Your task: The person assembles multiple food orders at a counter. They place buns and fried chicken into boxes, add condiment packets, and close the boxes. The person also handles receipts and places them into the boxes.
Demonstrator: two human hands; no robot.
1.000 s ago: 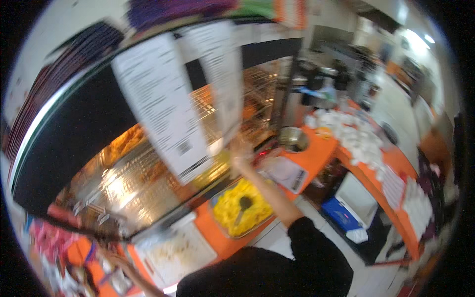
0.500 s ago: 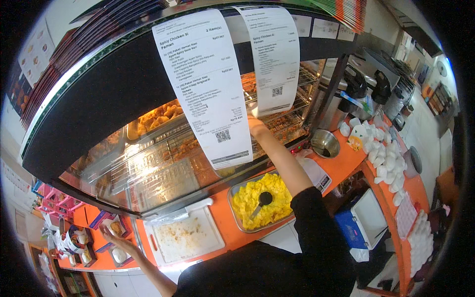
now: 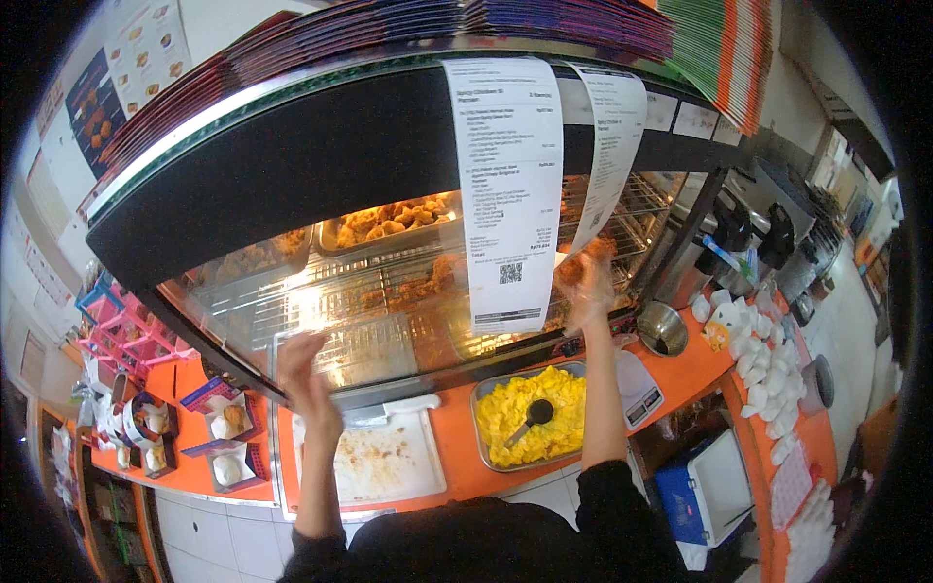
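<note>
My right hand [image 3: 588, 296], blurred by motion, is raised at the front right of the glass food warmer [image 3: 364, 335]. Its fingers close around a brown piece of fried chicken [image 3: 573, 269], partly behind a hanging paper receipt [image 3: 607, 146]. A longer receipt [image 3: 510, 194] hangs to the left of it. My left hand [image 3: 306, 384], also smeared, is lifted before the glass with fingers stretched and nothing visible in it. Below it lies a white cutting board [image 3: 389, 466] with crumbs, and a cleaver-like blade [image 3: 364, 415] rests at its far edge.
A metal tray [image 3: 478, 413] of yellow scrambled egg [image 3: 525, 428] with a black scoop [image 3: 537, 413] stands between my arms. Boxed meals [image 3: 230, 466] sit left. A scale [image 3: 641, 398], metal bowl [image 3: 663, 328] and several white wrapped portions [image 3: 763, 360] lie right.
My left hand has risen from beside the boxes to the glass front. My right hand has drawn back from inside the warmer, and fried chicken now shows in it. The view has shifted left.
</note>
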